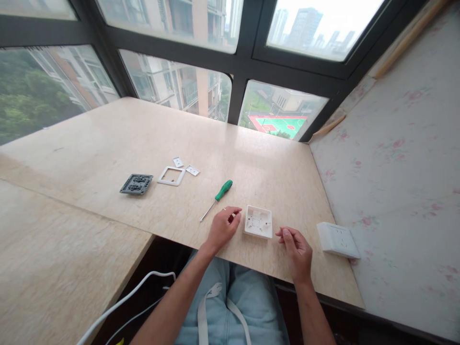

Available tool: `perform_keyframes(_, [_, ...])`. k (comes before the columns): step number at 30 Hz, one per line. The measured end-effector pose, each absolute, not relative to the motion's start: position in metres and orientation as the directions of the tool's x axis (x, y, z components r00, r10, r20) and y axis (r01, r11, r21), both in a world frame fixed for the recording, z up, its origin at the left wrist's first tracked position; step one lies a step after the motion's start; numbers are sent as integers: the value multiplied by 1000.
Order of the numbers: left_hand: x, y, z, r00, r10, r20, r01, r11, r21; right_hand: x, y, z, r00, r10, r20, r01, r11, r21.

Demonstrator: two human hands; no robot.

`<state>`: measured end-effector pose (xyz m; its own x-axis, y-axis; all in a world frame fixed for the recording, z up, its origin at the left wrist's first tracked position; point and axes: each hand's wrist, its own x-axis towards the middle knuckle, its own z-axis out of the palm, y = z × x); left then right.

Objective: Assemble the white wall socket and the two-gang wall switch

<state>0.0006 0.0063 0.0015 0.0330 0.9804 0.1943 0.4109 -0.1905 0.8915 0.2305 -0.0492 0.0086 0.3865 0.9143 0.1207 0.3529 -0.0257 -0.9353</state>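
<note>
Left hand (225, 226): fingers loosely curled, thumb a bit apart, nothing visible inside. Right hand (294, 249): thumb against fingertips; can't tell if something small is pinched. White box (257, 222) sits between them, open side up, apparently untouched. Handling: looks light, likely slides, so best brace opposite walls and keep fingers off the rim. Just beyond left hand: green-handled screwdriver (223, 191), shaft slanting back toward that wrist; easily knocked. Farther left: white frame (168, 183), two small white pieces (192, 170), grey plate (136, 184). Right of right hand: wall socket (338, 239), limits elbow room.
</note>
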Motion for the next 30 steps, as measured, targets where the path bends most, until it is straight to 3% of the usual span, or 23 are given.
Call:
perform_keyframes(6, [-2,5,4,42,983,177,362,-180,915,215,-54,14,534,829,169,270,23,-963])
perform_keyframes(10, [-3,3,5,53,984,172,341,-180,923,186,-46,36,473,842,261,298,126,-946])
perform_keyframes(13, [-3,2,6,52,984,170,328,-178,928,153,-23,61,304,895,328,308,233,-922])
perform_keyframes(17, [-4,2,4,70,990,122,353,-139,925,93,28,84,-118,933,341,303,361,-882])
perform_keyframes(21, [-5,3,3,65,996,57,384,-78,920,25,80,77,-486,806,339,364,539,-760])
perform_keyframes(24, [-6,3,5,84,996,34,387,-64,920,-17,113,60,-725,630,278,438,733,-521])
perform_keyframes(30, [-9,3,8,93,996,10,313,-39,949,-68,153,35,-808,560,180,451,786,-422])
